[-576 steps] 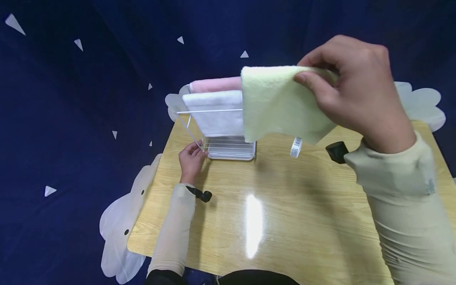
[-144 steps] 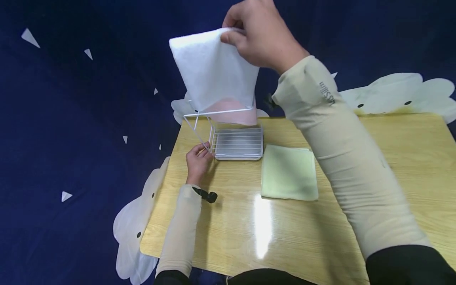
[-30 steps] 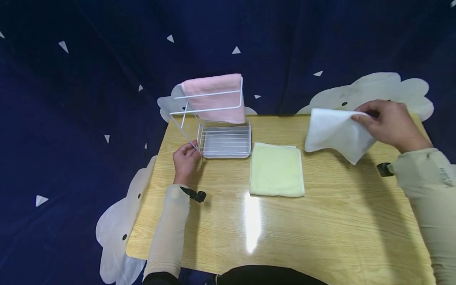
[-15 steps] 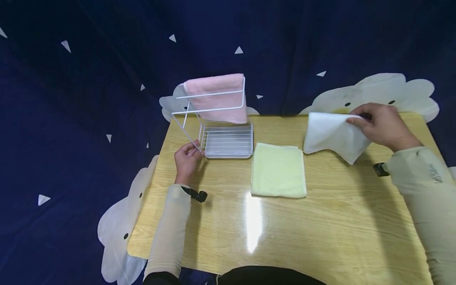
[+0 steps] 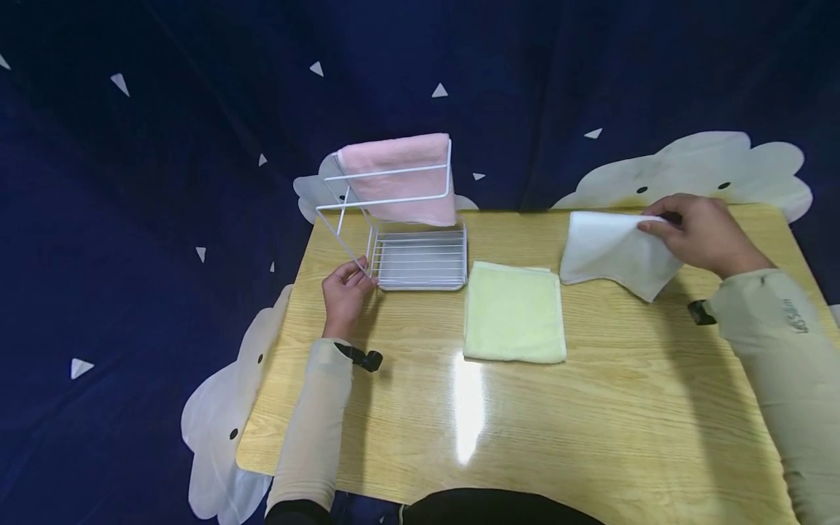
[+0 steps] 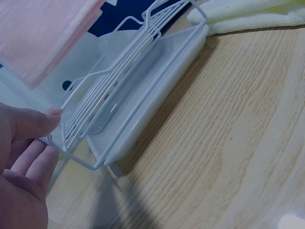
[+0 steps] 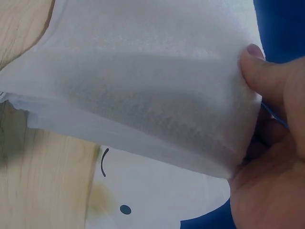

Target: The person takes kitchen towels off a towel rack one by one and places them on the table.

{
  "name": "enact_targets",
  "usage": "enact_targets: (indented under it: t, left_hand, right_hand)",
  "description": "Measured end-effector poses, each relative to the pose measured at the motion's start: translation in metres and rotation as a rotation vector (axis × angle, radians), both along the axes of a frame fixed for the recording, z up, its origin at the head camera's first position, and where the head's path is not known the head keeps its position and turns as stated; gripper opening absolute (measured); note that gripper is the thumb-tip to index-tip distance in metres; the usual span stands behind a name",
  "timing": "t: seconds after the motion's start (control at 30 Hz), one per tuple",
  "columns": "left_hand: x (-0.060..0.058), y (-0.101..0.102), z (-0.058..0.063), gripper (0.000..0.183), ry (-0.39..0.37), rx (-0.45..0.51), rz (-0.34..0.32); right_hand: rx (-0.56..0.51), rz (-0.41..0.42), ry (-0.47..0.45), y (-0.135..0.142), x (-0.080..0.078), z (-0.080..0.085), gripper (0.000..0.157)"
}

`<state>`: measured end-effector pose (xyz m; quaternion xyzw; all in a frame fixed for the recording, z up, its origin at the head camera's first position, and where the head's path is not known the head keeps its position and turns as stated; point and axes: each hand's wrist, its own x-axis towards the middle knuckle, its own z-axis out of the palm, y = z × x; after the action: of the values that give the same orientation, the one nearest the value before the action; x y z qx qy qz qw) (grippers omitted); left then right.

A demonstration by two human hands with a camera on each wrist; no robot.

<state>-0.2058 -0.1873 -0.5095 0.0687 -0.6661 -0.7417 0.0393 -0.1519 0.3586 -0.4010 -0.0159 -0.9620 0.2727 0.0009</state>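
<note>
My right hand (image 5: 705, 232) pinches the top edge of a folded white towel (image 5: 613, 251), which hangs low over the right part of the table. In the right wrist view the thumb lies flat on the white cloth (image 7: 143, 86), with the fingers behind it. My left hand (image 5: 344, 297) pinches the lower left corner of a white wire rack (image 5: 394, 201); the left wrist view shows thumb and fingers around its wire (image 6: 56, 138). A pink towel (image 5: 400, 164) drapes over the rack's rear bar. Right of the rack, a folded pale yellow towel (image 5: 514, 313) lies flat.
The rack stands over a shallow white tray (image 5: 420, 288) on the wooden table (image 5: 525, 437). A dark blue curtain (image 5: 512, 95) with white triangles hangs behind. Cloud-shaped cutouts (image 5: 689, 164) line the table's back and left edges.
Earlier the yellow towel was in my right hand and now lies on the table. The white towel has come off the rack to the right and lately sinks slightly. My left hand stays put.
</note>
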Motion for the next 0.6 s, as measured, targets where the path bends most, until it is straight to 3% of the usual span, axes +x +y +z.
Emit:
enact_targets:
  t: [0.23,0.47,0.6]
  left_hand:
    - [0.001,-0.001,0.003,0.049,-0.008,0.022,-0.020]
    - [0.004,0.000,0.013,0.045,-0.027,0.018,-0.027]
    - [0.002,0.000,0.009,0.047,-0.021,0.013,-0.013]
  right_hand:
    - [-0.004,0.008,-0.001,0.002,0.003,-0.002,0.043]
    - [-0.005,0.032,0.006,0.003,0.009,-0.003,0.038]
    - [-0.001,0.047,0.010,0.004,0.013,-0.006,0.033]
